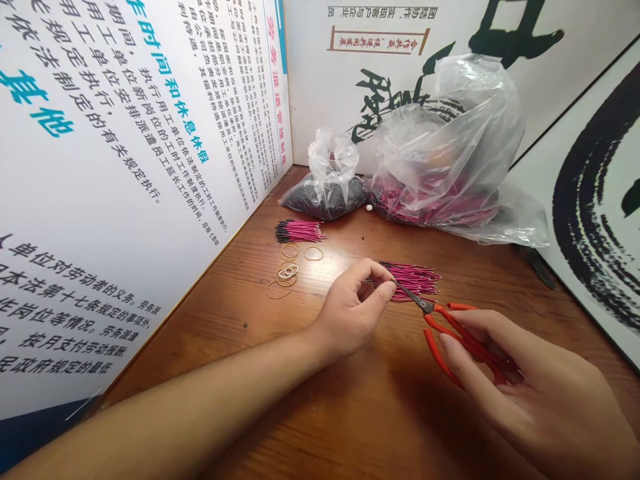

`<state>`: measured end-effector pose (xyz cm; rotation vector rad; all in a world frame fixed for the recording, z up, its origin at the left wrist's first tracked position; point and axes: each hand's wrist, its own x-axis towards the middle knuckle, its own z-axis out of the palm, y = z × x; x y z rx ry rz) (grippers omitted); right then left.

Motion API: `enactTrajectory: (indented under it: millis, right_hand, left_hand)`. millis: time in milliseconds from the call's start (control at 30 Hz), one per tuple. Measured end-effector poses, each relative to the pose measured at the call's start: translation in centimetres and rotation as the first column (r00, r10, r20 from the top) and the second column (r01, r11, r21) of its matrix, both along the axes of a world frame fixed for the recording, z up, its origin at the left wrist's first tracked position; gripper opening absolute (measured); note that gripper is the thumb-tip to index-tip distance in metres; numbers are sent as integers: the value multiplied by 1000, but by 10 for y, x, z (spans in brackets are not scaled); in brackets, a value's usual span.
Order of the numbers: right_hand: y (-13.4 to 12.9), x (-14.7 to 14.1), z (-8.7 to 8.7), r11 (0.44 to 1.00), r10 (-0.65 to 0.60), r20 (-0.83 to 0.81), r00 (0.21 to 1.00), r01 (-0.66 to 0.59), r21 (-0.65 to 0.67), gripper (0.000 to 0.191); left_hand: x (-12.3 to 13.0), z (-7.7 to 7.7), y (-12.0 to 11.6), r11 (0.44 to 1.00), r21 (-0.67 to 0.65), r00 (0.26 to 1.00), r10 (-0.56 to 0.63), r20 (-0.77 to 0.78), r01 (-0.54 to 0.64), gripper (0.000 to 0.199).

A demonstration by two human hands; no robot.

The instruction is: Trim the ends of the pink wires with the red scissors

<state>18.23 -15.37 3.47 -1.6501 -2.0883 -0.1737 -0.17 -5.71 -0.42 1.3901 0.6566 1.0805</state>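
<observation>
Left of the pink-and-black wire bundle (410,280), we keep rubber bands (286,275) and a smaller wire bundle (300,231) within easy reach. Our left hand (353,310) brings its fingertips (385,290) together, seemingly on a single wire, though that is hard to see. Right of the bundle, our right hand (530,373) curls its fingers around red-handled pliers (463,337), aiming the tips at that pinch.

Pink wire bundle (413,280), then plastic bags (445,147)

On the table (220,313), the rubber bands (286,272) lie left of the wires (413,280), and two plastic bags (447,147) stand behind them.
</observation>
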Motion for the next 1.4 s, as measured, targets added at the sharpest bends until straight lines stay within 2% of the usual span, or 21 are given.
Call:
enactTrajectory:
  millis: [200,400,833,1400]
  right_hand:
    - [-1,0,1,1000,2,-19,1000,-3,-26,19]
    - [-4,-7,-2,990,-138,-143,980,132,-48,23]
    - [-5,-10,-1,987,-139,-227,964,116,-111,23]
    - [-5,-12,-1,985,-149,-259,954,121,-122,20]
  left_hand:
    - [0,-1,0,1000,-12,1000,3,-1,-3,16]
    - [0,1,0,1000,-20,1000,-17,7,17,15]
    - [1,-5,3,988,145,997,66,-43,-59,11]
    - [1,-5,3,984,164,997,77,-32,-70,10]
